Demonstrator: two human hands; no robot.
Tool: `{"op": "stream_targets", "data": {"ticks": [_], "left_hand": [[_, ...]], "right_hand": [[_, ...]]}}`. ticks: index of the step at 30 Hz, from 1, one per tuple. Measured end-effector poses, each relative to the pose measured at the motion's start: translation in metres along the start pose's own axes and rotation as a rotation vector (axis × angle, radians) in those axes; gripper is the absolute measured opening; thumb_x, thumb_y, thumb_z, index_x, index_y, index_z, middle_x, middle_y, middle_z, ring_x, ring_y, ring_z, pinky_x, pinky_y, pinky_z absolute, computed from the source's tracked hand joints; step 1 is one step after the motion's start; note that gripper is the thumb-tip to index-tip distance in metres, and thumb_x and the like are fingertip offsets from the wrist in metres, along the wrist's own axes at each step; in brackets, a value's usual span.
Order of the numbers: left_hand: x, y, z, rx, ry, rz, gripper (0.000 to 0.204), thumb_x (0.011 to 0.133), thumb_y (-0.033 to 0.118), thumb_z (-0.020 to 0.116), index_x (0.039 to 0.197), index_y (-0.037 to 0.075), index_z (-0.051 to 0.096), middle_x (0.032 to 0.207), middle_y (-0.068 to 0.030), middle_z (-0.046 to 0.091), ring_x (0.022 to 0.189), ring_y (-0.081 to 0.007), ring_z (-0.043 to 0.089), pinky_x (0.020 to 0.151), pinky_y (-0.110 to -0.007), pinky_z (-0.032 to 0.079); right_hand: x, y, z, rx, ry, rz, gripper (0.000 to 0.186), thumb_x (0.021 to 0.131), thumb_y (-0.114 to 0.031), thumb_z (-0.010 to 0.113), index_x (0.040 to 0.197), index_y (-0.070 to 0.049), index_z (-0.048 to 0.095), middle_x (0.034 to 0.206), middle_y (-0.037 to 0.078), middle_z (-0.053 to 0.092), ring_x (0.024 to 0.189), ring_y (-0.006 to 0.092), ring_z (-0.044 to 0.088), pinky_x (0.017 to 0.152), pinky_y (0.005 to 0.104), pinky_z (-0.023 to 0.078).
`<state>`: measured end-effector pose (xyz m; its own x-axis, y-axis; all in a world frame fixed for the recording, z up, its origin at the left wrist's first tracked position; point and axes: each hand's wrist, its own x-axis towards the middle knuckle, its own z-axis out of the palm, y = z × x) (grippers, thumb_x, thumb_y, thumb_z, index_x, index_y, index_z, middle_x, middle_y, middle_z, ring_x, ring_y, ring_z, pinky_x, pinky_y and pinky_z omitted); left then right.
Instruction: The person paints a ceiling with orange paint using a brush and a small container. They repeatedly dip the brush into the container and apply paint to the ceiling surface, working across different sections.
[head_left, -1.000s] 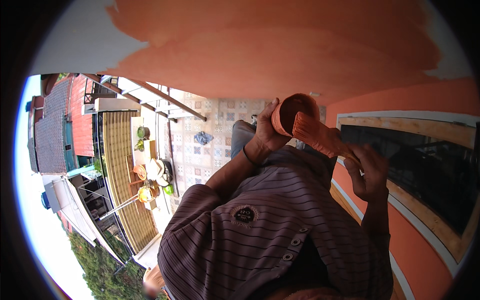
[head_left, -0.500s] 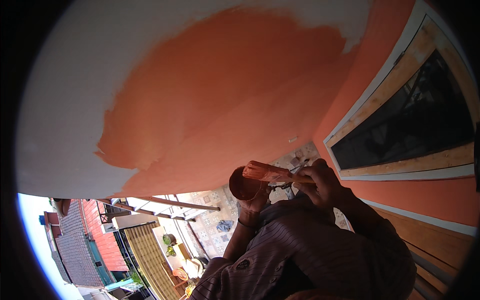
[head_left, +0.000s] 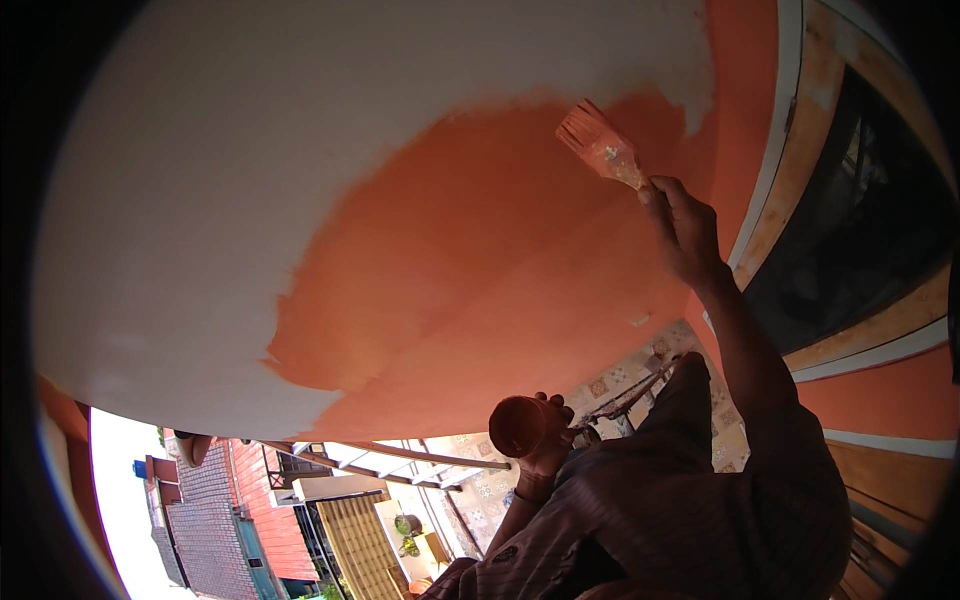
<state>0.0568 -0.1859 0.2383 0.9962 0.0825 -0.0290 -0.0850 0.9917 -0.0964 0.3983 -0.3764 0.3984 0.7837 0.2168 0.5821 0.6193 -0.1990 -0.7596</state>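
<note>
My right hand [head_left: 690, 235] is raised, fingers closed round the handle of a wide paintbrush [head_left: 603, 145]. Orange paint coats the bristles, which point up and left in front of the wall. Whether they touch the surface I cannot tell. Low in the middle, my left hand [head_left: 543, 458] grips a round paint cup [head_left: 518, 424], its inside coated orange. Fresh orange paint [head_left: 450, 235] covers a broad patch of the wall, with a ragged edge against the pale grey unpainted part [head_left: 220, 210].
To the right is a dark-paned window [head_left: 850, 200] in a wooden frame with white edging. A ladder [head_left: 400, 458] leans at lower left. Patterned floor tiles [head_left: 485, 490] lie far below, and a red roof [head_left: 270, 510] shows outside.
My right hand has lifted the paintbrush up and away from the cup toward the upper wall. The cup stays low in my left hand. The whole view has shifted.
</note>
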Motion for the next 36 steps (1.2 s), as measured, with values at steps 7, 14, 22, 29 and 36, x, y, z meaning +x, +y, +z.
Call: {"op": "stream_targets", "data": {"ticks": [7,14,22,29,36], "left_hand": [[-0.002,-0.006,0.009,0.008,0.017,0.000,0.061,0.095,0.042,0.075,0.142,0.007,0.058,0.138,-0.0141,0.055,0.132,-0.0323,0.052,0.096,-0.053,0.057],[0.005,-0.009,0.009,0.013,-0.011,-0.035,0.065,0.094,0.047,0.077,0.144,0.009,0.058,0.146,-0.0183,0.056,0.136,-0.0366,0.053,0.096,-0.053,0.058],[0.004,-0.009,0.010,0.021,-0.032,-0.021,0.067,0.094,0.046,0.078,0.145,0.008,0.057,0.147,-0.0183,0.055,0.137,-0.0368,0.052,0.098,-0.053,0.058],[0.006,-0.004,0.004,0.025,-0.073,-0.032,0.066,0.096,0.046,0.077,0.145,0.008,0.056,0.148,-0.0180,0.053,0.136,-0.0360,0.052,0.099,-0.054,0.058],[0.005,-0.008,0.011,0.027,-0.016,-0.041,0.059,0.097,0.044,0.073,0.142,0.009,0.058,0.140,-0.0142,0.054,0.134,-0.0329,0.051,0.097,-0.053,0.058]], "right_hand": [[0.059,-0.001,0.009,0.158,0.124,-0.004,0.031,0.113,-0.030,0.059,0.120,-0.001,0.067,0.074,0.000,0.055,0.064,0.0071,0.050,0.061,0.0281,0.043],[0.076,-0.019,0.031,0.198,-0.101,0.007,0.033,0.112,-0.032,0.062,0.116,0.000,0.070,0.072,-0.004,0.051,0.066,0.0054,0.046,0.062,0.0268,0.042],[0.089,-0.015,0.027,0.136,0.065,0.009,0.032,0.111,-0.031,0.061,0.117,-0.001,0.071,0.070,0.004,0.056,0.063,0.0121,0.052,0.062,0.0336,0.045],[0.101,0.023,0.005,0.152,0.289,0.130,0.036,0.110,-0.033,0.062,0.114,0.001,0.073,0.076,0.006,0.064,0.068,0.0137,0.056,0.065,0.0354,0.047],[0.110,0.085,-0.037,0.300,0.313,0.309,0.029,0.111,-0.026,0.062,0.109,0.000,0.074,0.075,-0.004,0.052,0.066,0.0044,0.046,0.060,0.0280,0.038]]}}
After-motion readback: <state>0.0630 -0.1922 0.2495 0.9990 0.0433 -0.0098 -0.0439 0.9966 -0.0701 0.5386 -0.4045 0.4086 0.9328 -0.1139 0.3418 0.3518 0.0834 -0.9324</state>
